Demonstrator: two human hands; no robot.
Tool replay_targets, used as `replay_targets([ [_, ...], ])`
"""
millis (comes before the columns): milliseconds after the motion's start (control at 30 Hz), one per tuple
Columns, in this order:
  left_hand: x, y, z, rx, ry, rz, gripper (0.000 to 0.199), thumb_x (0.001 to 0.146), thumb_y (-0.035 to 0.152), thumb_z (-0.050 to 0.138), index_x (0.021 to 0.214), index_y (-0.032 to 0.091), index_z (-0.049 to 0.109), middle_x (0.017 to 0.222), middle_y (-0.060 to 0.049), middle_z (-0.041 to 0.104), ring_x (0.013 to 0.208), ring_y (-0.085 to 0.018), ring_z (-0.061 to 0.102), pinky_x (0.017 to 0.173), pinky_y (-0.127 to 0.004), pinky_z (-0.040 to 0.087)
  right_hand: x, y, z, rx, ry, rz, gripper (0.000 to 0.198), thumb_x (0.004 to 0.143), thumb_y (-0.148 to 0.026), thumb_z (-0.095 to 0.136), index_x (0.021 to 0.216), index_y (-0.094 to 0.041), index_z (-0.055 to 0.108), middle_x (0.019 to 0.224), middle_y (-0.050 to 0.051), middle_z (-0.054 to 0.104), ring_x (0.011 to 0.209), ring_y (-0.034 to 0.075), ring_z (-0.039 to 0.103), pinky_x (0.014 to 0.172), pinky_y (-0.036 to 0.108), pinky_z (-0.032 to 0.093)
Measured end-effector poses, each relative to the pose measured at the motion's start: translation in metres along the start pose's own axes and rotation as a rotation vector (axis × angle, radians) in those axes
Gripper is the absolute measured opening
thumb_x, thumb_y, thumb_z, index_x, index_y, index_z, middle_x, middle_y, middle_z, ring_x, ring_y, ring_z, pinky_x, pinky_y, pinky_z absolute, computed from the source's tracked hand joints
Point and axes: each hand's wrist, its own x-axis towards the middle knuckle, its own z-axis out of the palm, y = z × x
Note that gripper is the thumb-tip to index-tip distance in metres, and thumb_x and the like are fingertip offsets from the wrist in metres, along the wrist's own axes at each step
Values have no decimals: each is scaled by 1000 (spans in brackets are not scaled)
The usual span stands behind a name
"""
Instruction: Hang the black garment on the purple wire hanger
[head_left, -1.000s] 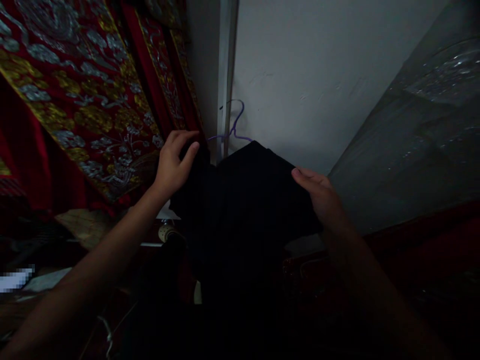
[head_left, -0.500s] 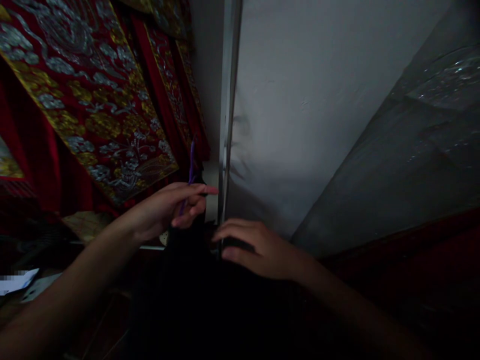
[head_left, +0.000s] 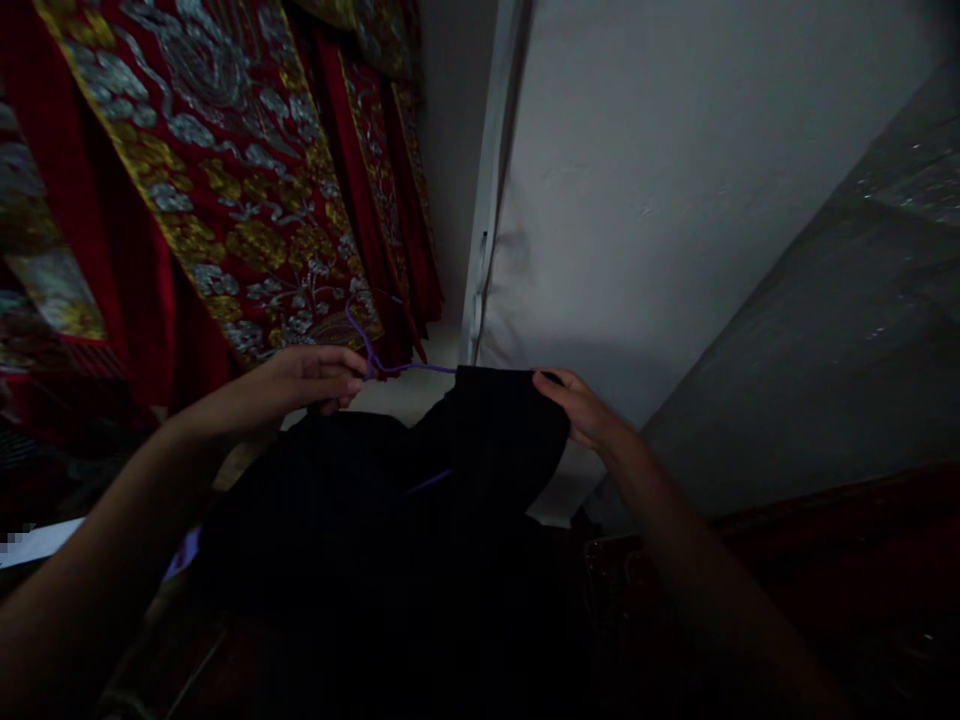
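Observation:
A thin purple clothes hanger [head_left: 416, 367] shows its hook pointing up and one arm running right into a black garment [head_left: 495, 430]. My left hand [head_left: 326, 378] pinches the hanger just below the hook. Over at the garment's upper right, my right hand [head_left: 581, 405] grips the dark cloth near the hanger's shoulder, thumb in front. The garment drapes down between both hands, and a bit of purple bar shows through an opening in it. Its lower part is lost in the dark.
Red cloth hangings [head_left: 247, 200] with gold and silver embroidery hang at the left. A pale wall or panel [head_left: 637, 200] with a vertical metal edge stands ahead. Clear plastic sheeting [head_left: 810, 330] covers the right. A white paper-like item [head_left: 45, 540] lies at lower left.
The hanger has turned so its hook and arm show broadly. My right hand has moved right and up and now grips the black garment, which is spread wider. The view has shifted slightly.

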Motion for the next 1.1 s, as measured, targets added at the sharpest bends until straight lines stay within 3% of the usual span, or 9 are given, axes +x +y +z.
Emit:
replay_targets([
  [100, 12, -11, 2, 37, 285, 196, 44, 76, 50, 79, 108, 20, 72, 98, -8, 75, 88, -23, 70, 75, -32, 58, 14, -28, -1, 93, 156, -117, 43, 62, -56, 89, 77, -20, 71, 65, 0, 71, 62, 18, 69, 57, 27, 56],
  [200, 14, -21, 11, 99, 646, 448, 41, 92, 42, 66, 122, 15, 65, 122, -12, 69, 113, -25, 65, 103, -45, 51, 29, -47, -5, 159, 322, -267, 40, 69, -55, 85, 80, -20, 70, 71, 1, 73, 78, 23, 75, 68, 33, 62],
  [300, 9, -38, 25, 250, 906, 586, 35, 94, 35, 66, 123, 17, 63, 128, -10, 64, 122, -27, 59, 108, -46, 46, 29, -50, -12, 207, 468, -369, 38, 76, -55, 80, 85, -20, 70, 79, 4, 75, 89, 24, 75, 77, 36, 64],
  [367, 5, -53, 42, 310, 904, 604, 26, 94, 33, 65, 116, 19, 65, 119, -8, 66, 114, -25, 62, 102, -41, 50, 19, -42, -16, 244, 551, -402, 38, 78, -55, 79, 89, -20, 70, 83, 4, 76, 90, 24, 75, 80, 37, 64],
  [533, 11, -82, 119, 271, 532, 484, 19, 95, 39, 64, 101, 21, 66, 94, -4, 72, 88, -20, 69, 81, -32, 54, -16, -5, -12, 320, 647, -334, 43, 76, -55, 80, 98, -18, 71, 95, 7, 77, 94, 26, 75, 84, 40, 63],
  [667, 37, -88, 170, 181, 548, 272, 39, 78, 52, 80, 97, 22, 65, 90, -4, 72, 79, -20, 69, 70, -31, 52, -26, 10, -7, 293, 640, -266, 44, 81, -57, 75, 102, -19, 73, 107, 9, 78, 102, 26, 74, 91, 40, 61],
  [900, 62, -89, 177, -91, 753, 262, 17, 90, 35, 63, 83, 21, 56, 74, 1, 61, 68, -15, 62, 64, -25, 46, -26, 4, -18, 250, 643, -279, 45, 80, -59, 75, 101, -20, 74, 109, 9, 78, 110, 30, 72, 95, 45, 60],
  [1033, 60, -90, 182, -55, 824, 198, 46, 73, 45, 82, 98, 23, 50, 82, 2, 58, 72, -17, 59, 66, -27, 46, -30, 11, -13, 253, 620, -259, 49, 83, -62, 71, 107, -20, 73, 119, 11, 75, 116, 31, 69, 100, 47, 57],
  [1100, 65, -93, 184, -21, 869, 194, 50, 71, 40, 82, 102, 23, 47, 84, 1, 55, 73, -18, 58, 66, -29, 46, -32, 12, -8, 257, 624, -256, 51, 84, -63, 70, 109, -20, 73, 121, 11, 74, 118, 31, 69, 101, 47, 56],
])
